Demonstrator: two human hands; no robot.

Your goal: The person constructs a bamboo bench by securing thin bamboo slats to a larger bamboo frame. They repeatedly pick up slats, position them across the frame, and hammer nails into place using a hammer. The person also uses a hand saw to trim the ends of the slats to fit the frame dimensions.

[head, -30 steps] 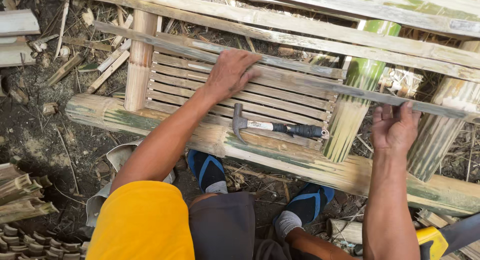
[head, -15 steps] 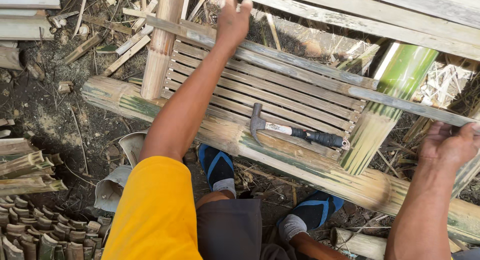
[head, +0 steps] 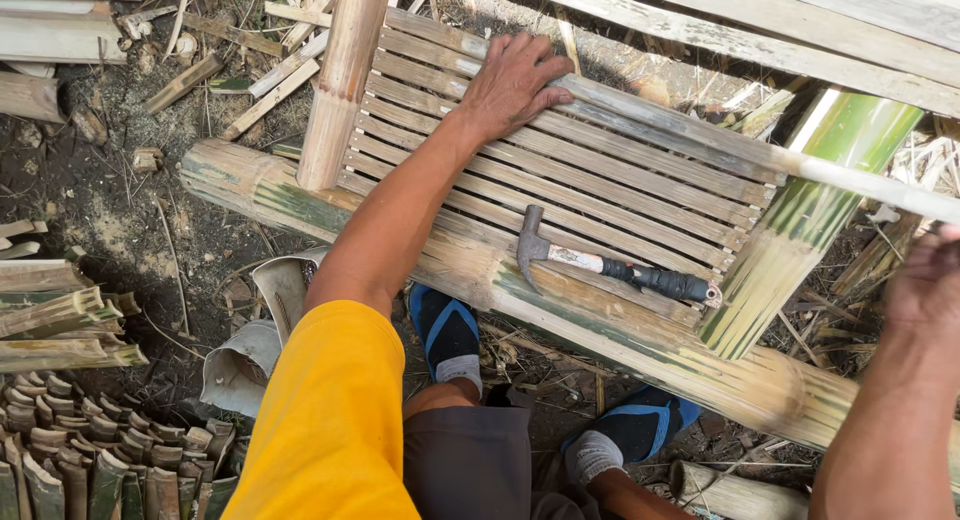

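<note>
**Bamboo slat panel under a flat left hand**

The bamboo slat panel lies across a thick bamboo pole. The left hand presses flat on its upper slats, fingers spread apart, gripping nothing. A claw hammer rests loose on the lower slats, below that hand. The right hand sits at the frame's edge, well apart; whether it grips anything cannot be told.

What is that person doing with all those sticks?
A person is working on a bamboo slat panel set in a bamboo frame. The left hand lies flat on the slats near the top. The right hand is at the right edge, by a long slat. A hammer lies on the panel, untouched.
</note>
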